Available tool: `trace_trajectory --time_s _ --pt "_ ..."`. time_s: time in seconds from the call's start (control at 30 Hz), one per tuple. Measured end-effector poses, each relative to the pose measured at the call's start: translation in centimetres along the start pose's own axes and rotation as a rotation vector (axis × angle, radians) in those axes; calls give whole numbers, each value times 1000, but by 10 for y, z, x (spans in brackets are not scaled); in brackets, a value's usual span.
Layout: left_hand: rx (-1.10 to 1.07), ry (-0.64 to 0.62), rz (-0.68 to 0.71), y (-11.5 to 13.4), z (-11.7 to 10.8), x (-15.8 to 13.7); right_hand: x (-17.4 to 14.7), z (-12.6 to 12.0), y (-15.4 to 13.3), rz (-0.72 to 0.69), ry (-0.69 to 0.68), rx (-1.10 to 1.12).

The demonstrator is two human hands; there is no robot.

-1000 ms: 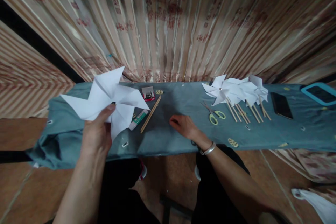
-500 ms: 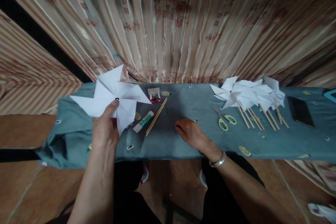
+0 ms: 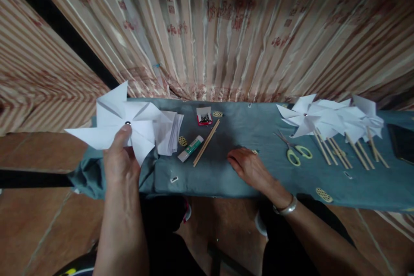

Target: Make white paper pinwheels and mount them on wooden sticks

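Observation:
My left hand (image 3: 120, 157) holds a white paper pinwheel (image 3: 142, 138) raised at the left, its thumb pressed by the shiny pin at the centre. The fingers behind the paper are hidden. On the cloth, partly behind the pinwheel, lies a stack of white paper (image 3: 171, 131). My right hand (image 3: 247, 166) rests on the table, loosely closed, with nothing showing in it. Between the hands are a glue stick (image 3: 190, 148), thin wooden sticks (image 3: 207, 142) and a small red open box of pins (image 3: 204, 117).
Green-handled scissors (image 3: 296, 151) lie right of my right hand. Beyond them, several finished pinwheels (image 3: 330, 116) on sticks overlap at the back right. A dark phone (image 3: 401, 142) is at the right edge. The blue-green tablecloth (image 3: 207, 181) runs up to a patterned curtain (image 3: 210, 51).
The view has turned to the left, so table things appear further right. My left hand has moved left with the pinwheel, uncovering the paper stack. My right hand stays resting on the table.

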State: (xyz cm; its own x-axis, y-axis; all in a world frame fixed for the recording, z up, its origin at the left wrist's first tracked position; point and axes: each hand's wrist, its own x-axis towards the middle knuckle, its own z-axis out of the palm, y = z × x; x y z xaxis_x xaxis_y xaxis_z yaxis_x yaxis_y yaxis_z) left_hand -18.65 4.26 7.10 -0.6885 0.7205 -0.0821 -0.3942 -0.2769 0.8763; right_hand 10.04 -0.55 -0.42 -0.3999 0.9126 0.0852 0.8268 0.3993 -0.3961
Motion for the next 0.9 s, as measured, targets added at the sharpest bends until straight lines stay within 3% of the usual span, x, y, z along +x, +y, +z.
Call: trace_trajectory --time_s 0.23,0.5,0.63,0.9 --pt "20 12 43 5 -6 5 3 8 -2 -18 78 75" --pt "-42 -3 1 9 -6 4 16 16 -7 103 116 245" --pt "-18 31 -23 8 -2 0 27 11 -4 127 55 234" --pt "-17 -54 -43 -1 4 -5 75 -11 -6 109 42 187"
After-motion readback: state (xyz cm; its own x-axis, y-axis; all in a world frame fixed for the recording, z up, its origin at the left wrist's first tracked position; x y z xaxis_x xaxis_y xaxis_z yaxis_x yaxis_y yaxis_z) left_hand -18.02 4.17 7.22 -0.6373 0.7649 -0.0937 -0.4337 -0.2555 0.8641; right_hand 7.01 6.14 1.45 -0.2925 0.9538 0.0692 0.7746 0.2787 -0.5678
